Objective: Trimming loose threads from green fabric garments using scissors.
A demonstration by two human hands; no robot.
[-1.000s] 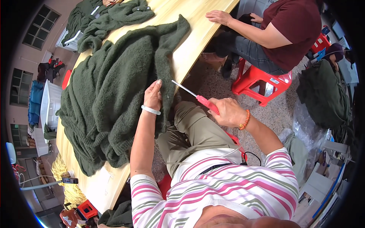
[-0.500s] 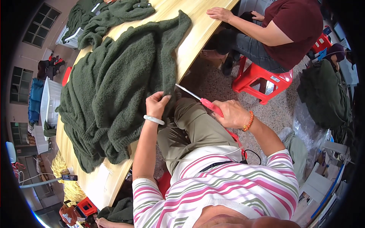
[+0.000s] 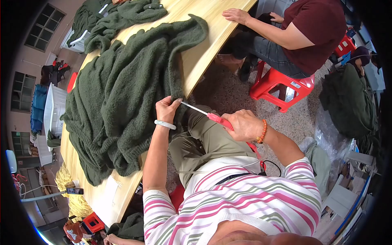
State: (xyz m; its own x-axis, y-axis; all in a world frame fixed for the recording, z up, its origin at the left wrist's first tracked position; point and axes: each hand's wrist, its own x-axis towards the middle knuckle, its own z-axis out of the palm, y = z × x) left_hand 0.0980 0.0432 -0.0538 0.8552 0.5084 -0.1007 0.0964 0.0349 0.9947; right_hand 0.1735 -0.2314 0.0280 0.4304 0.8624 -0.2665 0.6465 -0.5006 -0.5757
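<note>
A dark green knitted garment (image 3: 118, 90) lies heaped over the table's edge, its ribbed band toward me. My left hand (image 3: 166, 108), with a white bangle at the wrist, is closed in a pinch on the garment's right edge. In my right hand (image 3: 243, 125), which wears an orange bead bracelet, is a red-handled tool (image 3: 219, 120) with a thin metal shaft. The tip of that shaft reaches my left fingertips at the knit edge. Its exact end is too small to make out.
More green knits (image 3: 126, 18) lie at the table's far end. Across the corner a person in a dark red shirt (image 3: 312, 32) sits on a red stool (image 3: 281, 83), one hand on the light wooden table (image 3: 208, 41). A dark green pile (image 3: 349, 102) stands at right.
My right hand has moved a little left, bringing the tool's tip to my left fingertips. The garment's right edge has shifted left, and its far corner now folds over to the right.
</note>
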